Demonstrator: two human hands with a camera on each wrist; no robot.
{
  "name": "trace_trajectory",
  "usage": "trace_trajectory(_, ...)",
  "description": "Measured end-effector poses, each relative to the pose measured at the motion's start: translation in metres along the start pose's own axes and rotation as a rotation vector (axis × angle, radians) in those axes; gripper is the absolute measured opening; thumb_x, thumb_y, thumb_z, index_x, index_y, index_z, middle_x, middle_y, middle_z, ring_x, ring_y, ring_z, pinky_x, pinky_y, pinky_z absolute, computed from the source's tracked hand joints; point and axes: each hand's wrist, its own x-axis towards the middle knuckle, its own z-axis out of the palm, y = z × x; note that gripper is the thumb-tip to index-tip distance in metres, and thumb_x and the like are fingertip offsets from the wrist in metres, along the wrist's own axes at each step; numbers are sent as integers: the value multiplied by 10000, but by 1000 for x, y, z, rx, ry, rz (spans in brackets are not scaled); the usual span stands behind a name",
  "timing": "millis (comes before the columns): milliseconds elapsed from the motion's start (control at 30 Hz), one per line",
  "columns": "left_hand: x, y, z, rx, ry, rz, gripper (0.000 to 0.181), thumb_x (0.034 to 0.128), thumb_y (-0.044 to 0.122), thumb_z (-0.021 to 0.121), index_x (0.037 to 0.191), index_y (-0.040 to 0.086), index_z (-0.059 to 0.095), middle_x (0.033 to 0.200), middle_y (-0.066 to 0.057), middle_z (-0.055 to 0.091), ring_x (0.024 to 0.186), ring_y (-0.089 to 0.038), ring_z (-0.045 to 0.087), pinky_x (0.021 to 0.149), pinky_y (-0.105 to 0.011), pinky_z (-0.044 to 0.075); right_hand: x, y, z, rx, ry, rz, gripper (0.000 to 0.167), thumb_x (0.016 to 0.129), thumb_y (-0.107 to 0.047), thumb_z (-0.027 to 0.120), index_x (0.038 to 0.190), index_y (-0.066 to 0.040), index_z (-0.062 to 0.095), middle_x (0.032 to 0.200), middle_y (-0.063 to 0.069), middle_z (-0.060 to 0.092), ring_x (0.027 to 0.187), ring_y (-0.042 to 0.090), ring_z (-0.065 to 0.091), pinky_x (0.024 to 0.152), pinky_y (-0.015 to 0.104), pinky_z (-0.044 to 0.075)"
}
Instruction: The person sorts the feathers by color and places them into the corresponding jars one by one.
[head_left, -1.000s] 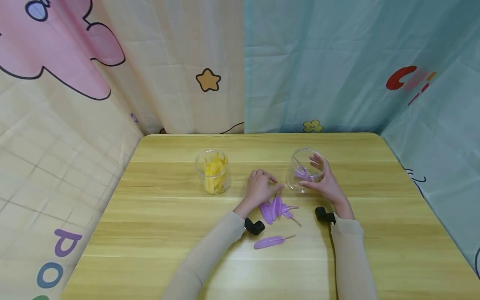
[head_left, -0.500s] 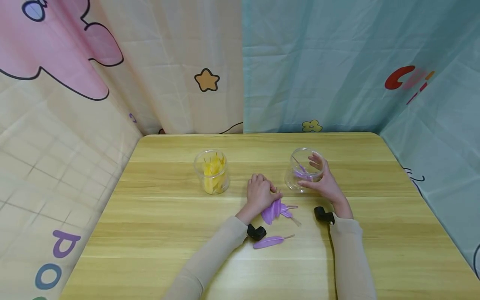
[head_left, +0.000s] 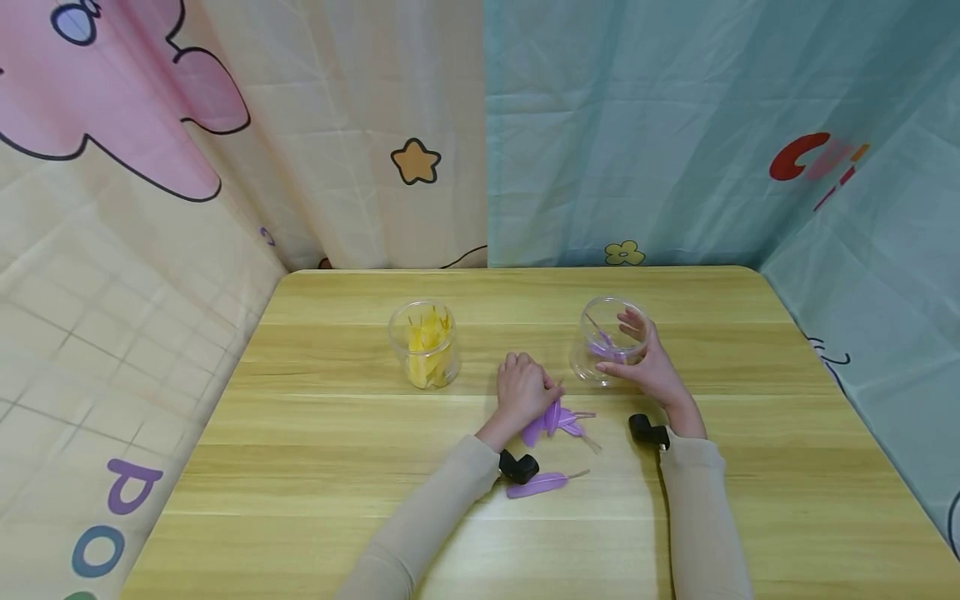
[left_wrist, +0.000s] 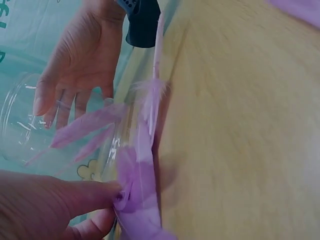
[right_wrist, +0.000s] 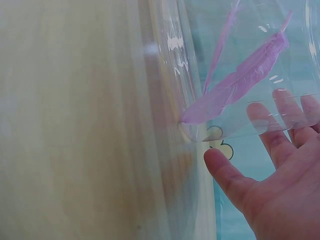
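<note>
My left hand (head_left: 521, 387) pinches a purple feather (left_wrist: 135, 180) between thumb and fingers, low over a small pile of purple feathers (head_left: 570, 422). My right hand (head_left: 651, 363) is held around the right side of a clear glass jar (head_left: 588, 367), thumb in front and fingers behind. Its fingers look relaxed and only slightly bent in the right wrist view, the thumb apart from the glass. Inside that jar lie purple feathers (right_wrist: 240, 80). A single purple feather (head_left: 536, 486) lies nearer me, partly covered by the left wrist camera.
To the left, a second clear jar (head_left: 399, 348) holds several yellow feathers (head_left: 429, 342). Both jars stand on a light wooden table (head_left: 300, 467). Patterned curtains (head_left: 360, 100) hang behind and beside the table.
My left hand has moved down and slightly toward me, away from the jar, onto the pile, and its fingers have closed on a feather. The right hand and both jars have stayed in place.
</note>
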Motion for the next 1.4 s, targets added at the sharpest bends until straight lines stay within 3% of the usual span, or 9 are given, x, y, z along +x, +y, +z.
trace_trajectory(233,-1,-3,-3,-65,-24,-15,255,804,465,706,659,256,712,818,49,519,787,-158,392,718,-278,334,-1,0,0,15,-4,-5,969,759,10,771,1474,-3,118,1481,249,212,1343,435,191,1017,629,223)
trace_trajectory(533,1,-5,-18,-306,-66,-20,165,811,359,707,687,252,728,861,65,579,791,-157,416,730,-294,347,-1,1,-1,22,-5,-7,972,760,6,772,1475,-5,114,1482,245,211,1345,429,189,1015,630,225)
trace_trajectory(967,-2,-7,-18,-352,-115,61,142,786,245,638,692,210,739,753,98,562,741,-153,417,687,-261,332,0,1,0,17,-4,-6,966,765,0,769,1474,-10,113,1481,245,205,1343,434,185,1014,643,213)
trace_trajectory(1200,-2,-10,-18,-338,-142,84,156,836,290,635,722,209,703,789,89,561,781,-150,432,720,-277,341,0,0,-1,22,-9,-1,969,766,7,766,1477,-15,108,1484,244,199,1346,435,181,1011,640,223)
trace_trajectory(1400,-2,-14,-19,-382,-141,94,159,859,336,684,766,210,714,771,96,554,803,-149,443,750,-286,341,0,-1,-1,21,-12,-4,967,767,7,765,1472,-6,104,1483,251,196,1344,441,179,1006,648,222)
